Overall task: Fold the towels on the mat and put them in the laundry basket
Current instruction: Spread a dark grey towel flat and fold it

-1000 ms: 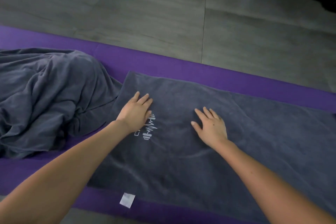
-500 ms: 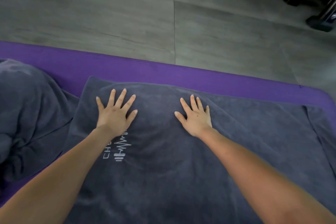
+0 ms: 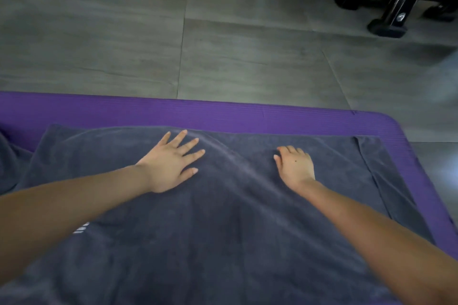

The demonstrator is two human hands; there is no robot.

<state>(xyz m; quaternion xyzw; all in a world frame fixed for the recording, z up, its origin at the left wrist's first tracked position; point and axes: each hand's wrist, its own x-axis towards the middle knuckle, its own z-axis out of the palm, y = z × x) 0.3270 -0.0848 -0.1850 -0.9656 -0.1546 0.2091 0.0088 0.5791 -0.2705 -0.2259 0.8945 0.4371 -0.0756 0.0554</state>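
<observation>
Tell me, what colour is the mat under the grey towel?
Purple. The mat shows best in the head view, along its bare far edge.

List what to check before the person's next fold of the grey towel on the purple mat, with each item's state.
1. Towel lying on mat: ok where visible; the near edge is out of frame.
2. Left hand flat on towel, fingers spread: ok.
3. Right hand hold: cannot tell; fingers are bent on the cloth, pinch or press unclear.
4. Cloth smooth: not ok; a ridge runs between the hands.
5. Right end flat: not ok; a strip looks doubled over.
6. Laundry basket within reach: cannot tell; not in view.
</observation>
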